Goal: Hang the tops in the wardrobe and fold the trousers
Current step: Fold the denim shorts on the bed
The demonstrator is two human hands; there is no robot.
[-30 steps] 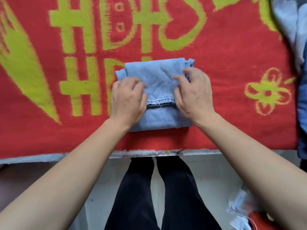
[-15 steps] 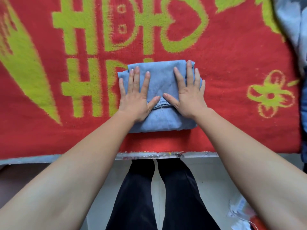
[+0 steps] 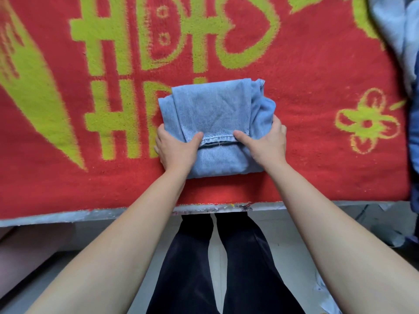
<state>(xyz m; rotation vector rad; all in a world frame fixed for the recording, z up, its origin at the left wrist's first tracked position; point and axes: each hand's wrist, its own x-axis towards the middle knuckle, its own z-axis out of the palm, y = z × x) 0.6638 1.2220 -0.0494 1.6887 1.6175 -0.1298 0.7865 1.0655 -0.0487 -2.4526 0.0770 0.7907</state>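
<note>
Grips the folded jeans (image 3: 215, 109) from both sides: left hand (image 3: 175, 150) with thumb laid on the top flap beside the hem seam and fingers wrapped round the left edge, right hand (image 3: 265, 146) mirrored, thumb on top and fingers curled against the bunched cloth on the right. Lies as a tight, squarish bundle on the red blanket (image 3: 317, 155), about mid-width and close to its near edge, hem seam turned to the near side. Looks done as a fold: several layers stacked, top flap flat, only a loose lump of denim sticking out at the far right corner. Suggests, from the two-sided hold, a lift or a shift of the bundle to wherever folded things go, perhaps after tucking that lump in. Leaves more work, most likely: a heap of pale clothes (image 3: 394, 30) at the far right corner and a darker garment (image 3: 415, 132) just nearer along the right edge, neither folded nor hung. Shows no wardrobe and no hangers, so cannot tell how many tops, if any, are already up.
</note>
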